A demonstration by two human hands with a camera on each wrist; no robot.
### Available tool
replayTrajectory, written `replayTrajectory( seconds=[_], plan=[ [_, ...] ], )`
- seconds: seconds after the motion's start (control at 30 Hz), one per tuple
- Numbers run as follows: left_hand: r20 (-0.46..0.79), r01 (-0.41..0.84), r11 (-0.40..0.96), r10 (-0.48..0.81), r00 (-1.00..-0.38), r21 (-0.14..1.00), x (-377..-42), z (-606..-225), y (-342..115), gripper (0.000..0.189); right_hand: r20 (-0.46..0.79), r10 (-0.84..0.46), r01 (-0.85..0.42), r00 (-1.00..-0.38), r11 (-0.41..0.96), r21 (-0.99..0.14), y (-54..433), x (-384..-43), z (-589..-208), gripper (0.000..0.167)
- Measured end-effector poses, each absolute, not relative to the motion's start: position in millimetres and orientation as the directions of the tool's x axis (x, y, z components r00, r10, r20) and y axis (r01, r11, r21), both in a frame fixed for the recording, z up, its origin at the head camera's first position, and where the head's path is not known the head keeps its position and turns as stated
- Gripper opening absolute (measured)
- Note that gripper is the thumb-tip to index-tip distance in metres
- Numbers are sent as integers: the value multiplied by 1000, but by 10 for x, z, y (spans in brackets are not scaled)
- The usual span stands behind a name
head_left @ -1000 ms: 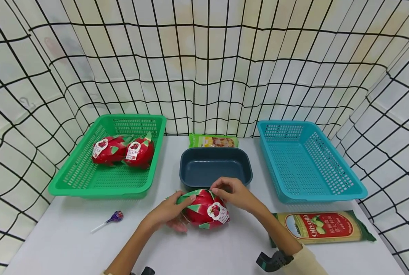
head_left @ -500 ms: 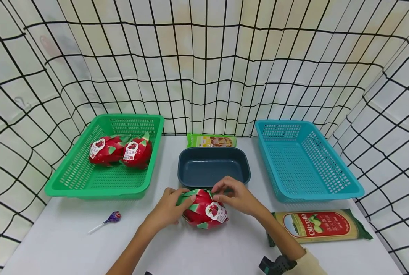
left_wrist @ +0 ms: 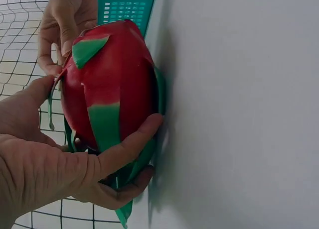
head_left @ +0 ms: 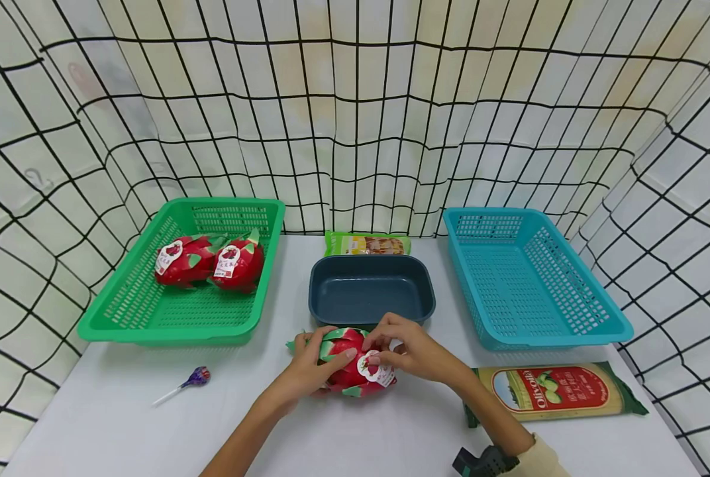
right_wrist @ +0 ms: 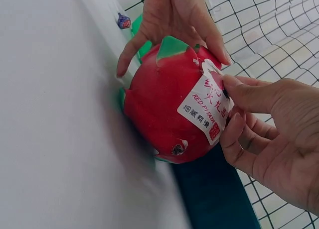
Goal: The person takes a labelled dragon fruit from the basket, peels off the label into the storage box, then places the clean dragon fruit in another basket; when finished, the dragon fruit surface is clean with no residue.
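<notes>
Head: right grip (head_left: 411,351) has shifted from the upper edge of the pitaya (head_left: 346,343) to its label (head_left: 383,376), seemingly the part now worked; fruit at the dark-blue container's (head_left: 367,295) six o'clock. Left wrist: left grip (left_wrist: 70,167) wide, clamped round the leafy end. Right wrist: thumb and fingers nearly together, apparently pinching the label's two-o'clock edge

The white tabletop (head_left: 331,444) bears a green basket (head_left: 173,331), a dark blue tub (head_left: 371,298), a snack packet (head_left: 369,245) behind it, a light-blue basket (head_left: 524,285), a lollipop (head_left: 197,377) and an Olivoilà pasta packet (head_left: 560,392); a dragon fruit (head_left: 352,377) sits on or just above it.
</notes>
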State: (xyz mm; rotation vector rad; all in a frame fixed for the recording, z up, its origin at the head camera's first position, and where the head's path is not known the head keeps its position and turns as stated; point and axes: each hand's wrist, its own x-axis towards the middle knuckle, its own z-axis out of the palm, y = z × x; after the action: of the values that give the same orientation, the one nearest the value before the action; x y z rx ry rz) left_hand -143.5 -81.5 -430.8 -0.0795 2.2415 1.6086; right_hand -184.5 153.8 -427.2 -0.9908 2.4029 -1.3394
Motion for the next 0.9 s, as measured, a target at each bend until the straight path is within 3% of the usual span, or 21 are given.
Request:
replayTrajectory(
  seconds=[0.33, 0.57, 0.9],
  plan=[
    [-283, -212, 379, 142, -949, 901, -1456, -4340, -809, 67, 145, -710, -546, -689, 377, -748, 1454, -1837, -4202, 11],
    [-280, -206, 415, 127, -952, 886, -1468, -4354, -822, 66, 137, -708, -543, -692, 386, -746, 1450, -1814, -4201, 11],
    [-285, -204, 443, 124, -950, 873, -1496, -4367, -801, 63, 229, -709, -629, -667, 371, -683, 1487, -1774, -4210, 14]
  ],
)
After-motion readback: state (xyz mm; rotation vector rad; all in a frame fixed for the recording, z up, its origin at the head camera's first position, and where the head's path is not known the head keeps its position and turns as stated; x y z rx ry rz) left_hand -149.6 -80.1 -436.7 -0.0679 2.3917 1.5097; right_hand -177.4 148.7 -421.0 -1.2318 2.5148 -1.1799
